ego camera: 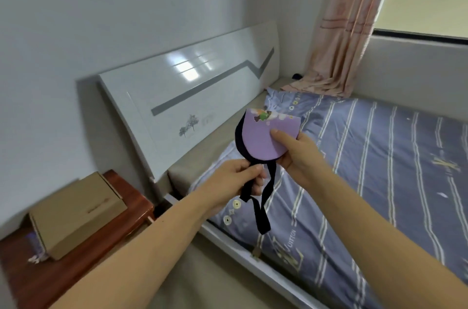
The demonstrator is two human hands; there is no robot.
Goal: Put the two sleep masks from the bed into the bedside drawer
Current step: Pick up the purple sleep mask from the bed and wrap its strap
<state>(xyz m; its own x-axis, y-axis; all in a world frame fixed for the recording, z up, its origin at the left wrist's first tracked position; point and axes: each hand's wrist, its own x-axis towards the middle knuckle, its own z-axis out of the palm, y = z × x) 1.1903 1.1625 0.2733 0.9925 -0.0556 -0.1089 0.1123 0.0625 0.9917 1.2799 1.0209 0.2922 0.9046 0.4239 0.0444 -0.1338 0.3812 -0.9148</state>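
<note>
A purple sleep mask [263, 135] with a cartoon print and a dark backing is held up in the air over the bed's near corner. My right hand [295, 154] pinches its lower right edge, thumb on the purple face. My left hand [240, 179] grips the black elastic strap [262, 204], which hangs down in a loop below my fingers. Whether the dark layer behind the purple one is a second mask I cannot tell. The reddish wooden bedside table [76, 253] stands at the lower left; its drawer front is out of sight.
A closed cardboard box [78, 215] sits on the bedside table. The bed [379, 182] has a blue striped sheet, a white glossy headboard [187, 103] and a white side rail. A pink curtain [352, 30] hangs at the far corner by the window.
</note>
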